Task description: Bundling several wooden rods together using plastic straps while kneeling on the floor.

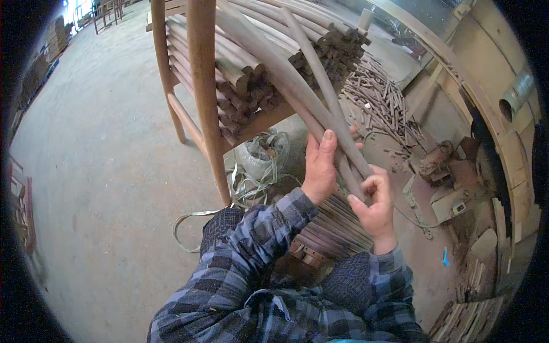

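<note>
Several long round wooden rods [300, 92] slant from the top of the view down to my hands. My left hand [322, 165] is wrapped around them a little above their lower ends, thumb on top. At those ends my right hand [376, 201] grips the rods with curled fingers and thumb. Beyond my hands, a wooden rack [205, 85] carries stacked round rods [240, 77], their ends towards me. Below my forearms lies another bundle of thin wooden rods [336, 221], partly hidden by my sleeves and legs.
A plastic bag with tangled straps [257, 158] stands beside the rack leg. Short wooden offcuts [379, 100] are heaped on the floor at right. Nearer are a dusty machine [454, 171] with a switch box, a cable, a metal duct [517, 96] and stacked wood pieces [467, 319].
</note>
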`<move>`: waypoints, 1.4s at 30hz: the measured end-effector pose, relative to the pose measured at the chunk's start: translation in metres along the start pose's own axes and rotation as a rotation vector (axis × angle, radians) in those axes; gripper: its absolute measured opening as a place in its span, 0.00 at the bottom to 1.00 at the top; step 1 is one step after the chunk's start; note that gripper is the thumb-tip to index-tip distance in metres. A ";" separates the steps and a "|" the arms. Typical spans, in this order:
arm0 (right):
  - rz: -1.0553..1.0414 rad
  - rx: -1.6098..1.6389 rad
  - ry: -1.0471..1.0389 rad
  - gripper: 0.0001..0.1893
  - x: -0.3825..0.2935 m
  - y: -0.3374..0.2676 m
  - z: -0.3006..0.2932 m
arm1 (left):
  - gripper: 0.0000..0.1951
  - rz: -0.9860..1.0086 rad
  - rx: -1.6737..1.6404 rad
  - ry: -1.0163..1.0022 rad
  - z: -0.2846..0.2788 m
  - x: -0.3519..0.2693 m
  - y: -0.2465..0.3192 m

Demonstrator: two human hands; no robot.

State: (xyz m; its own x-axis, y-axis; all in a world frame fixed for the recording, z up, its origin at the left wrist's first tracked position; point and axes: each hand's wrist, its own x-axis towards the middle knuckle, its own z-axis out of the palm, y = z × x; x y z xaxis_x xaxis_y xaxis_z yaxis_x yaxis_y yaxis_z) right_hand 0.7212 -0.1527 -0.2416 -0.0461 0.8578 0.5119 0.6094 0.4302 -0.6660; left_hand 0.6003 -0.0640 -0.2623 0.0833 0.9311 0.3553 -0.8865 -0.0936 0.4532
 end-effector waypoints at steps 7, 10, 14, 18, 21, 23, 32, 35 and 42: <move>0.185 0.195 -0.110 0.37 0.012 -0.006 0.004 | 0.30 -0.036 0.022 0.124 -0.033 0.028 0.019; 0.176 0.073 -0.411 0.42 0.027 -0.004 0.004 | 0.28 -0.062 0.030 0.094 -0.043 0.034 0.027; 0.415 0.255 -0.500 0.32 0.041 0.012 0.009 | 0.26 0.067 0.312 0.138 -0.044 0.022 0.003; 0.505 0.336 -0.469 0.29 0.022 0.034 0.012 | 0.25 0.250 0.584 0.105 -0.042 0.001 -0.018; 0.624 0.596 -0.362 0.30 -0.007 0.048 0.011 | 0.23 0.119 0.622 -0.006 -0.035 -0.010 -0.023; 0.649 0.737 -0.301 0.33 -0.020 0.057 0.012 | 0.19 0.060 0.617 -0.093 -0.031 -0.015 -0.024; 0.532 0.948 -0.023 0.36 -0.033 0.075 0.025 | 0.22 -0.003 0.600 -0.345 -0.026 -0.013 -0.041; 0.533 0.886 -0.013 0.32 -0.031 0.072 0.025 | 0.30 -0.034 0.528 -0.341 -0.024 -0.010 -0.036; 0.451 0.368 -0.200 0.29 -0.011 0.057 0.031 | 0.34 -0.296 0.390 -0.160 -0.024 -0.005 -0.017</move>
State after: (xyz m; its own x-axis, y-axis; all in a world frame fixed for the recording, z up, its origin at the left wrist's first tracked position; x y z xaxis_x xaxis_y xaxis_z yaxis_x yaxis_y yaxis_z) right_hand 0.7321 -0.1291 -0.3015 -0.0169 0.9987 0.0476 0.2915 0.0505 -0.9552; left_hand 0.6045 -0.0590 -0.2916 0.4006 0.8747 0.2727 -0.5812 0.0125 0.8136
